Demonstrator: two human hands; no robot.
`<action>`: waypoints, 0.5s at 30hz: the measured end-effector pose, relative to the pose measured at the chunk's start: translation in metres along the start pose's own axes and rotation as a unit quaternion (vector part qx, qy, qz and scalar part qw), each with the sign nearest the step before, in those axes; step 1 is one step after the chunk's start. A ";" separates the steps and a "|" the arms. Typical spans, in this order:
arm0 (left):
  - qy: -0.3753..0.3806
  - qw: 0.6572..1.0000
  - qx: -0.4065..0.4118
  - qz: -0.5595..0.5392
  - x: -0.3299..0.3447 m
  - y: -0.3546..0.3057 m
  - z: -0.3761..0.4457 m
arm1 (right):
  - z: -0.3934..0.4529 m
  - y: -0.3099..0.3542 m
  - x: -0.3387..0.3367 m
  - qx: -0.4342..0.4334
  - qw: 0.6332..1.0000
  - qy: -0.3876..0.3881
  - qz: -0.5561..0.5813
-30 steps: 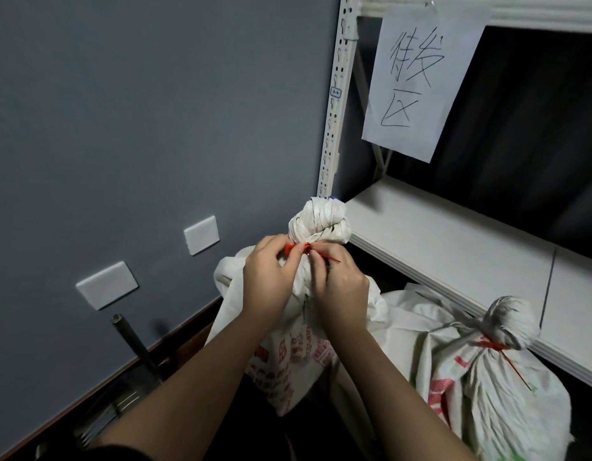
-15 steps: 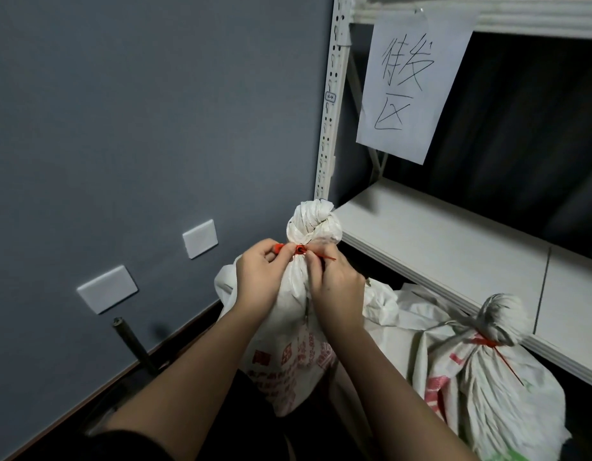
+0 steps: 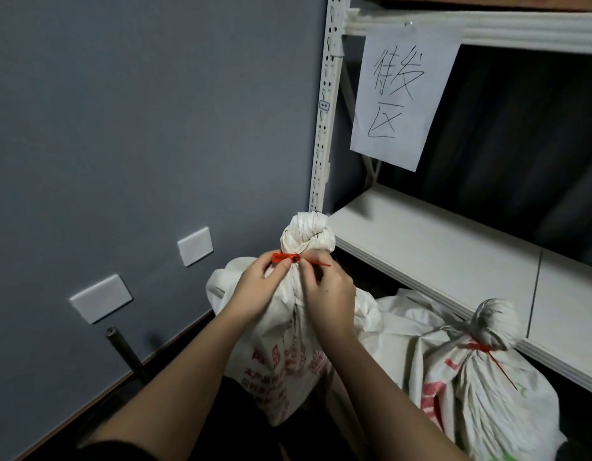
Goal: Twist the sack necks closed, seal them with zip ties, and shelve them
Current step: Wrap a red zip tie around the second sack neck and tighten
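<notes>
A white woven sack with red print stands upright in front of me, its twisted neck bunched into a knob on top. A red zip tie circles the neck just under the knob. My left hand pinches the tie's head on the left side. My right hand pinches the tie's thin tail, which sticks out to the right. A second white sack sits at the lower right, its neck closed with a red zip tie.
A white metal rack stands on the right with a white shelf board at sack-neck height and a perforated upright. A handwritten paper sign hangs from the upper shelf. The grey wall carries two white plates. A dark pole leans at lower left.
The view has shifted slightly, and the sack and both hands sit lower and further left. The hands keep the same hold on the red zip tie at the neck.
</notes>
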State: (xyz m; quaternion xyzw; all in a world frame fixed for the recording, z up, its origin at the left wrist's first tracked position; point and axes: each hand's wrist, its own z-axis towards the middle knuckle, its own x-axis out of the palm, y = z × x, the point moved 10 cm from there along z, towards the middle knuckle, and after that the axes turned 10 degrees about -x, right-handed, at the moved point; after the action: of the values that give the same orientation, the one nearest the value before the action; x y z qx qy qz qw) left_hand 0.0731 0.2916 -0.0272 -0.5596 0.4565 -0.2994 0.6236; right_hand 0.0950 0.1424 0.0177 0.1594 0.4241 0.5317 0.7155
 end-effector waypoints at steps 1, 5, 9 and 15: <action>0.000 1.000 0.001 -0.010 0.000 0.000 0.001 | -0.001 -0.001 0.001 0.007 1.000 -0.003 0.003; -0.003 1.000 0.007 -0.020 -0.001 -0.001 0.004 | -0.003 -0.003 0.003 0.020 1.000 -0.021 0.013; -0.034 0.999 0.009 -0.012 -0.004 -0.003 0.005 | -0.004 -0.002 0.006 0.025 0.999 -0.028 0.020; -0.078 0.997 0.000 -0.023 -0.007 -0.006 0.003 | -0.001 0.002 0.005 0.003 0.999 -0.050 0.015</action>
State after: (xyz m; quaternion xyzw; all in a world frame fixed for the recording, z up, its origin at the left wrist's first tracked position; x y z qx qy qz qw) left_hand 0.0734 0.2978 -0.0197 -0.5914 0.3932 -0.2696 0.6503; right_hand 0.0935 0.1471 0.0162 0.1944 0.3870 0.5328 0.7270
